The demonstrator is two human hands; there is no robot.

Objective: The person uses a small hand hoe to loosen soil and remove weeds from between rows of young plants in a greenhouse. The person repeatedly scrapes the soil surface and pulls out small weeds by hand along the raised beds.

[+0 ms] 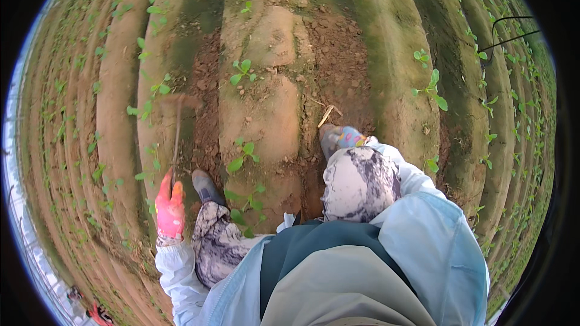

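Left hand point(170, 210) has a hoe point(177, 139) gripped, right hand point(350, 137) sits by a boot point(327, 141), can't tell its grip tbh.

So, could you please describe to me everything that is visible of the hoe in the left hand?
The hoe has a thin, straight, brownish handle and a wider, reddish-brown head set crosswise at its far end, making a T shape. The head is blurred, so its material and edge are unclear. The handle points away from the person, its near end hidden in the gloved left hand, which grips it. The head is near green seedlings; whether it touches soil I cannot tell.
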